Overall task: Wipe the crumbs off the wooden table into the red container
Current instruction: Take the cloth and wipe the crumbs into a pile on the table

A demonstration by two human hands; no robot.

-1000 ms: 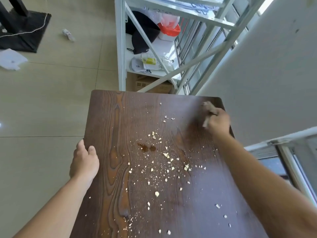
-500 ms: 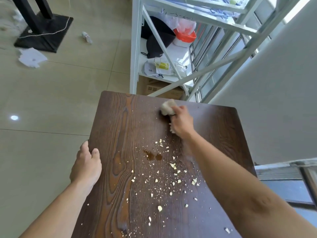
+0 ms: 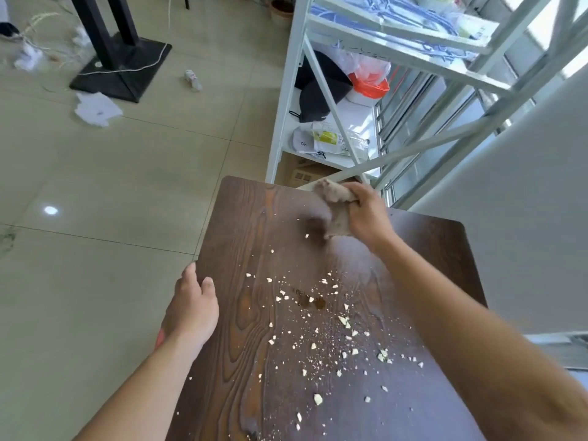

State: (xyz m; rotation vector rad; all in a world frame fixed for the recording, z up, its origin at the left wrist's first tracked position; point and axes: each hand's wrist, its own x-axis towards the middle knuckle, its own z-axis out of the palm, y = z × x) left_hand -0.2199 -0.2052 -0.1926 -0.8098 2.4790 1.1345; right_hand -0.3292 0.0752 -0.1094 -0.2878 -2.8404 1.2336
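Observation:
The dark wooden table (image 3: 254, 237) carries pale crumbs (image 3: 321, 338) scattered over its middle and near part, plus a small brown stain (image 3: 310, 301). My right hand (image 3: 366, 214) grips a crumpled beige cloth (image 3: 337, 205) at the table's far edge, beyond the crumbs. My left hand (image 3: 192, 308) sits at the table's left edge with the thumb on the top. A sliver of the red container (image 3: 160, 338) shows beneath that hand; the rest is hidden.
A white metal shelf rack (image 3: 296, 90) stands just past the table's far edge and holds bags and an orange basket (image 3: 370, 85). A white wall (image 3: 509, 218) runs close on the right. Tiled floor lies to the left, with a black stand base (image 3: 124, 65) and paper scraps.
My right hand swept the cloth from the far right corner leftward along the far side to the middle of the far edge. The left hand stayed at the left edge.

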